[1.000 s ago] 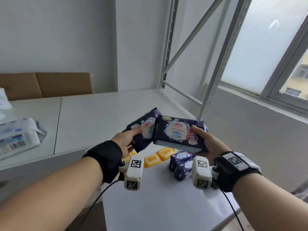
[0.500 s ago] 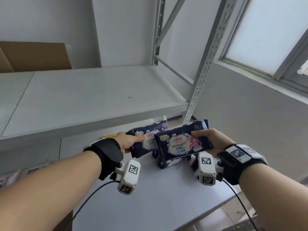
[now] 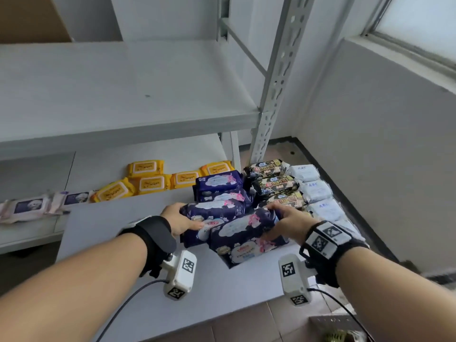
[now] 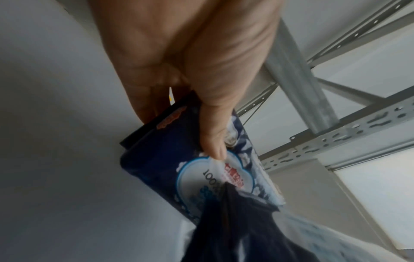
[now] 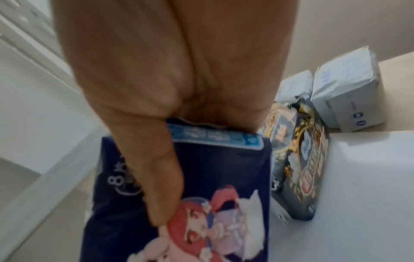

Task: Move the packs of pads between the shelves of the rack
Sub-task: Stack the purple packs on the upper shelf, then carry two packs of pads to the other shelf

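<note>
Each hand carries its own navy pack of pads over the low white shelf (image 3: pixel 138 280). The left hand (image 3: pixel 179 219) grasps the left navy pack (image 3: pixel 197 233) by its short end, thumb laid across the printed face and fingers tucked behind. The right hand (image 3: pixel 287 223) clamps the right navy pack (image 3: pixel 243 239) the same way from the opposite end. End grips like these leave the long sides free, probably so that each pack can slide in against a neighbour without fingers getting trapped.

The two packs overlap at the middle, the right one lying partly over the left; I cannot tell whether either touches the shelf yet. Just beyond them lies a row of matching navy packs (image 3: pixel 218 185). To its right run black-and-gold packs (image 3: pixel 274 185) and then pale blue packs (image 3: pixel 315 191) (sorted by kind, it seems). The carried pair looks meant for the near end of the navy row.

Yellow wipes packs (image 3: pixel 150 183) lie farther left, on the shelf behind. The upper shelf (image 3: pixel 123 99) shows no packs.
</note>
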A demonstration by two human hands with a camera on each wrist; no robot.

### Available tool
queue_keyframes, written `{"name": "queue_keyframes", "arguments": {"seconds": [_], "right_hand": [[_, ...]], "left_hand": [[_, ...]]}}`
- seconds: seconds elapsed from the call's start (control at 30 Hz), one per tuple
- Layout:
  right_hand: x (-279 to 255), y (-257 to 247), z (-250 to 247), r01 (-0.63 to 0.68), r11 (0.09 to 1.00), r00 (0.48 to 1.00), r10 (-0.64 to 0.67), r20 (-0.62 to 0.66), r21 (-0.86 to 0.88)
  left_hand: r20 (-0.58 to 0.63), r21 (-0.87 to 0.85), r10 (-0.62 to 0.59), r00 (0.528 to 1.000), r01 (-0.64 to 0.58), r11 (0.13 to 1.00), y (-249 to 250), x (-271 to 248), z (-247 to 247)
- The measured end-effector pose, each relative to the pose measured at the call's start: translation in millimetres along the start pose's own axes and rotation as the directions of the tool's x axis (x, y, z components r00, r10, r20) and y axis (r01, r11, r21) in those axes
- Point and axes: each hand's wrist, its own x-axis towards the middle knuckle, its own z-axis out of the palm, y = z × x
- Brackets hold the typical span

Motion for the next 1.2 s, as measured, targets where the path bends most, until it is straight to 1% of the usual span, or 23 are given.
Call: {"name": "queue_keyframes", "arguments": {"seconds": [0.13, 0.2, 0.27, 0.37, 0.5, 0.63, 0.7, 0.8, 0.87, 0.93, 1.0, 1.13, 1.2], "right_hand": [[31, 18, 16, -0.013, 1.000, 0.999, 0.014, 0.032, -0.028], [45, 27, 25, 0.004, 0.998, 0.999, -0.001, 0.047, -0.065], [57, 37, 34, 0.014, 0.996, 0.998, -0.009, 0.063, -0.089], [62, 44, 38, 0.009, 0.995, 0.999, -0.006, 0.037, -0.097], [68, 46, 39, 0.034, 0.978, 0.999, -0.026, 0.039, -0.207], [67, 40, 39, 0.041, 0.934, 0.999, -0.029, 0.041, -0.354], [66, 39, 39, 0.042, 0.901, 0.999, -0.026, 0.044, -0.432], [64, 37, 41, 0.062, 0.807, 0.998, -0.057, 0.028, -0.588], [64, 37, 41, 0.059, 0.748, 0.998, -0.063, 0.019, -0.661], [64, 36, 40, 0.051, 0.722, 0.998, -0.069, 0.001, -0.690], [63, 35, 37, 0.028, 0.715, 0.997, -0.067, -0.028, -0.699], [60, 35, 30, -0.023, 0.685, 0.999, -0.015, -0.046, -0.728], [58, 32, 28, -0.032, 0.698, 0.998, -0.014, -0.058, -0.716]], "left_hand": [[0.029, 0.031, 0.008, 1.000, -0.008, 0.999, -4, 18, 23], [0.045, 0.056, -0.019, 0.999, 0.016, 0.998, -8, 28, 33], [0.033, 0.069, -0.061, 0.998, 0.059, 0.996, -14, 37, 42], [-0.002, 0.078, -0.080, 0.997, 0.080, 0.994, -21, 40, 51], [-0.021, 0.053, -0.122, 0.992, 0.123, 0.991, -26, 46, 59], [0.004, 0.108, -0.160, 0.987, 0.159, 0.981, -19, 46, 62], [0.036, 0.127, -0.190, 0.981, 0.184, 0.975, -15, 44, 64], [0.083, 0.155, -0.235, 0.968, 0.221, 0.963, -13, 39, 68], [0.076, 0.147, -0.228, 0.971, 0.215, 0.965, -13, 38, 70], [0.061, 0.132, -0.209, 0.976, 0.200, 0.971, -14, 37, 72], [0.064, 0.113, -0.187, 0.980, 0.179, 0.977, -14, 36, 75], [0.082, 0.065, -0.144, 0.986, 0.139, 0.988, -8, 34, 79], [0.083, 0.090, -0.151, 0.985, 0.144, 0.985, -5, 28, 78]]}}
